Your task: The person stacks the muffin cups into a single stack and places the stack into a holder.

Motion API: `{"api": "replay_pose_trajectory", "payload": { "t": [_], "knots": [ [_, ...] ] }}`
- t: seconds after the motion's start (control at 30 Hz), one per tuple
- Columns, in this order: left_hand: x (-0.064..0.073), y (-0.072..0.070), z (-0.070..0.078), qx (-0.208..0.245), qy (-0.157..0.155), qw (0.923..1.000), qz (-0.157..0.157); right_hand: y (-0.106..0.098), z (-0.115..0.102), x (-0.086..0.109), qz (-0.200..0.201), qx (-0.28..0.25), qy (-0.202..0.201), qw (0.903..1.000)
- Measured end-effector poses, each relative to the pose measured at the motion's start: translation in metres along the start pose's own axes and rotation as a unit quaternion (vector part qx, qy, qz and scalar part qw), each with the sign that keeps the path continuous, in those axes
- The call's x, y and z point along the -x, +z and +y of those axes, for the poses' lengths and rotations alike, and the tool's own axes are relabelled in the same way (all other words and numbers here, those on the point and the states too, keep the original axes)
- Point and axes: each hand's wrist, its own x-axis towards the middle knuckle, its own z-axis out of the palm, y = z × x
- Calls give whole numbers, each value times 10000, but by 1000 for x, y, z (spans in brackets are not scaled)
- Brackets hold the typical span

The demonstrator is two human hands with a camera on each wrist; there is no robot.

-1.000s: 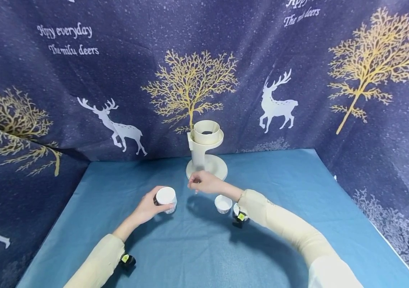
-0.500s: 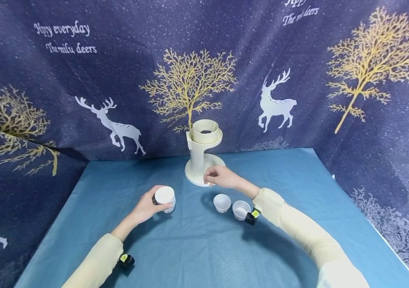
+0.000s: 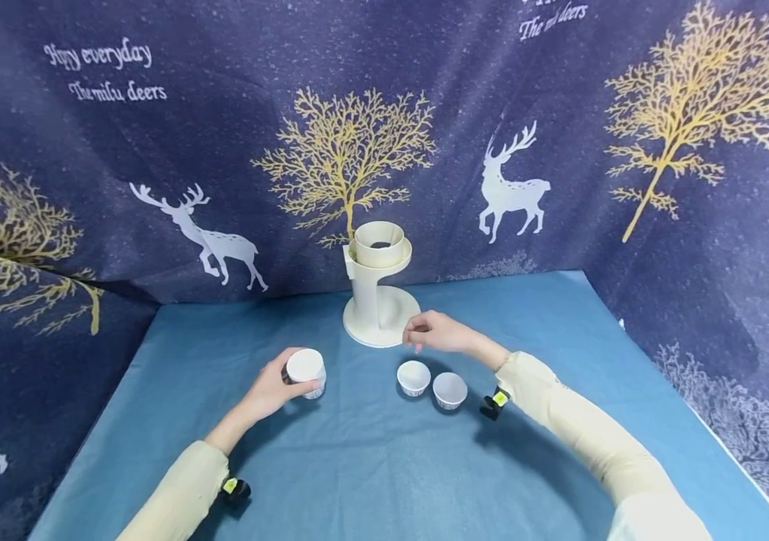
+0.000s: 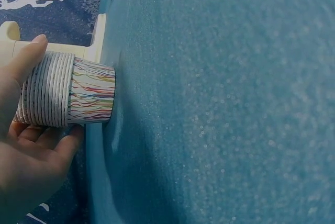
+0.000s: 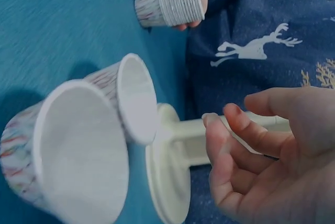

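My left hand (image 3: 264, 392) grips a nested stack of paper cups (image 4: 70, 90), thumb on one side and fingers on the other. These cups are white with thin coloured wavy lines, and their rims sit tightly together. My right hand (image 3: 443, 333) hovers with loosely curled fingers and nothing between them. Just in front of it, two single paper cups stand mouth up on the cloth: a left cup (image 3: 414, 379) and a right cup (image 3: 449, 391). In the right wrist view, the nearer cup (image 5: 84, 150) partly covers the farther cup (image 5: 137, 98).
A cream stand (image 3: 362, 304) with a round base and a funnel-like ring (image 3: 380, 246) on top rises at the back middle of the blue cloth-covered table (image 3: 357, 466). Behind it hangs a dark blue cloth (image 3: 222, 135) printed with deer and trees.
My right hand has moved right, away from the front of the stand, and its sleeve no longer covers the right cup. The left hand keeps holding the stack in nearly the same place.
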Motion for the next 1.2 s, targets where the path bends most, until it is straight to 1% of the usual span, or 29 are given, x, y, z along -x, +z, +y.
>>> {"api": "replay_pose_trajectory", "payload": {
  "t": [0.13,0.3,0.53,0.63,0.73,0.83,0.97,1.2],
  "knots": [
    [0,2,-1,2,-14,10000,35,-3,8,6,-163,4,20,9999],
    [0,3,-3,-9,47,10000,38,-5,18,14,-179,-28,185,9997],
    [1,3,-1,20,41,10000,46,-8,30,22,-167,67,241,9995],
    [1,2,-1,59,45,10000,48,-7,37,24,-290,65,266,9992],
    [1,2,-1,53,19,10000,61,-6,41,27,-496,-33,222,9985],
    [1,3,-1,47,4,10000,58,-6,45,30,-663,-208,355,9969],
    [1,2,-1,60,13,9999,84,-3,49,32,-757,-274,492,9955],
    [1,3,0,46,6,10000,83,6,53,32,-923,-564,431,9932]
  ]
}}
